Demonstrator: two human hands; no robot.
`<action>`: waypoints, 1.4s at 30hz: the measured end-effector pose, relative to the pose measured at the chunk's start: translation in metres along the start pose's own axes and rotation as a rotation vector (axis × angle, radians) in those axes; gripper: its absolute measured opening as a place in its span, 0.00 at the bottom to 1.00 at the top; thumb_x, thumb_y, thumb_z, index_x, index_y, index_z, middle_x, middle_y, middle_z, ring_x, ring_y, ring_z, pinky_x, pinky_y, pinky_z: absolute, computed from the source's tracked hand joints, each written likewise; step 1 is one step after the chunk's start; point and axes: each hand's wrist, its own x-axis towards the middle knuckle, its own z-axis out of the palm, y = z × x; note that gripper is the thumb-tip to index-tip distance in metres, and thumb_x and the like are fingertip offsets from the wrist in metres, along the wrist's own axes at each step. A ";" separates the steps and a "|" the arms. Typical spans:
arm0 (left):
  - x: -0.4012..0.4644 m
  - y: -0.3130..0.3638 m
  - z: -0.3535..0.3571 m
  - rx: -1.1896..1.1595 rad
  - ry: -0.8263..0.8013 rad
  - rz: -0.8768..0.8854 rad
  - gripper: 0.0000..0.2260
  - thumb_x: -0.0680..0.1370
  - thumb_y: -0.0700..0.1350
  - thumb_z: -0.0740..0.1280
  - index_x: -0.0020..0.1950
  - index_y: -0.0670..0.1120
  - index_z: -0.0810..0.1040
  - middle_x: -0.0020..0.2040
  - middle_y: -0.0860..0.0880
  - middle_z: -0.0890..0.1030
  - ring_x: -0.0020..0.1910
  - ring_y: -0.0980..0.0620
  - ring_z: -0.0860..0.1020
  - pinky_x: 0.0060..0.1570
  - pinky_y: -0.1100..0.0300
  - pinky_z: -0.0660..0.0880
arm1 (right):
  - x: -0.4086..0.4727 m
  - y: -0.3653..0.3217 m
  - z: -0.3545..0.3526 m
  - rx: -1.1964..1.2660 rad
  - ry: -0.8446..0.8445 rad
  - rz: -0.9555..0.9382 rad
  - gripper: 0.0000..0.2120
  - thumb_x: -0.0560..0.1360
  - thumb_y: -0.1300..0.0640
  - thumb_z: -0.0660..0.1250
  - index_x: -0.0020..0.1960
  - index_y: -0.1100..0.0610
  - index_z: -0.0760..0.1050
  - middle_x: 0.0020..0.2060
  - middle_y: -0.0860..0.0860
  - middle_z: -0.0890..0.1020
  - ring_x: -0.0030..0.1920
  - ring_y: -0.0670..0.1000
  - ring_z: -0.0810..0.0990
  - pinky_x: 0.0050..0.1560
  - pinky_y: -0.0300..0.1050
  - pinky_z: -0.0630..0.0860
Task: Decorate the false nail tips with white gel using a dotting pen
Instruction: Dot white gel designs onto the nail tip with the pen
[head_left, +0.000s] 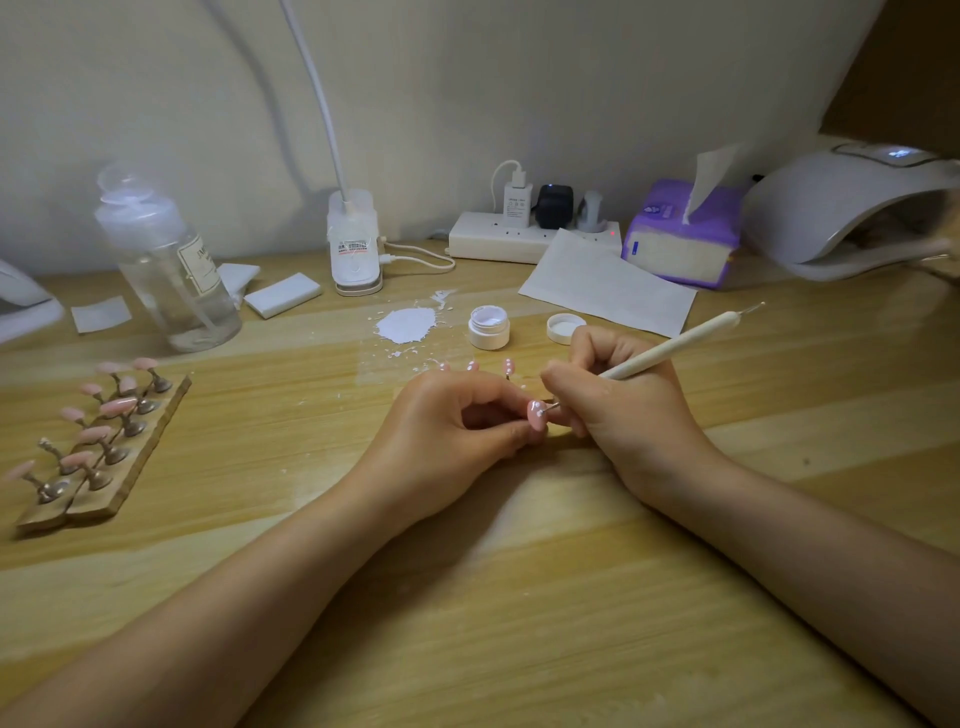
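Fingers: left hand (457, 415) pinching pink nail tip (536, 415), right hand (618, 395) gripping dotting pen (670, 349); open gel pot (489, 326), lid (564, 328), nail stand (98, 441) nearby.

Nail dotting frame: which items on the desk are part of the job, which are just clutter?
In use:
- pink false nail tip, pinched by left hand
- cream dotting pen, gripped by right hand
- open white gel jar and its white lid
- wooden rack of pink nail tips

Lying about:
- clear plastic bottle
- purple tissue pack
- white power strip
- white nail lamp
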 end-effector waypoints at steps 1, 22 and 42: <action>0.000 0.000 0.000 -0.002 -0.002 0.000 0.09 0.71 0.34 0.70 0.40 0.48 0.82 0.37 0.51 0.84 0.36 0.61 0.79 0.41 0.68 0.75 | 0.001 0.001 0.000 0.012 0.025 0.010 0.18 0.68 0.74 0.61 0.27 0.59 0.59 0.16 0.47 0.63 0.16 0.41 0.66 0.26 0.34 0.73; 0.000 0.003 0.001 -0.024 0.012 -0.006 0.12 0.70 0.35 0.71 0.38 0.54 0.81 0.34 0.53 0.83 0.34 0.62 0.79 0.36 0.70 0.73 | -0.002 0.000 -0.002 -0.058 -0.063 -0.042 0.15 0.62 0.64 0.65 0.26 0.58 0.60 0.13 0.45 0.67 0.15 0.41 0.65 0.22 0.32 0.63; -0.001 0.008 0.002 -0.018 0.003 -0.019 0.11 0.70 0.35 0.70 0.38 0.52 0.81 0.32 0.54 0.83 0.31 0.64 0.77 0.34 0.72 0.72 | -0.002 0.002 -0.003 -0.037 -0.093 -0.076 0.18 0.66 0.69 0.66 0.25 0.58 0.60 0.13 0.45 0.69 0.16 0.41 0.67 0.20 0.30 0.63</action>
